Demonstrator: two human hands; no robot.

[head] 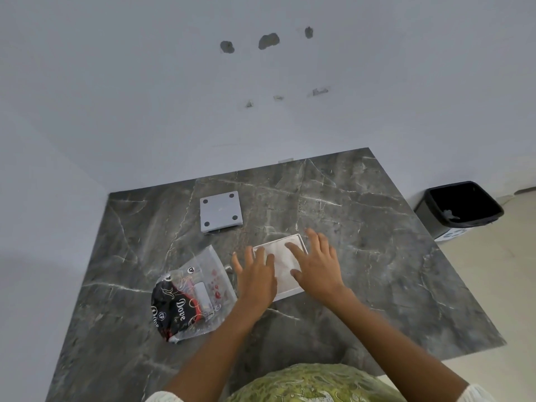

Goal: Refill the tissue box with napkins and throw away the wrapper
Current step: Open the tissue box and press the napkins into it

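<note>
A white tissue box [291,294] lies open on the dark marble table [391,256], with white napkins [280,256] filling it. My left hand [256,278] rests flat on the napkins at the box's left side, fingers spread. My right hand [317,264] presses flat on the right side, fingers spread as well. Neither hand grips anything. The clear plastic wrapper [191,297], printed in black and red, lies crumpled on the table just left of my left hand. The box's grey lid [221,211], with round dark pads at its corners, lies apart behind the box.
A black bin [461,208] with a dark liner stands on the floor beyond the table's right edge. White walls close off the back and left of the table. My green patterned clothing [313,384] shows at the near edge.
</note>
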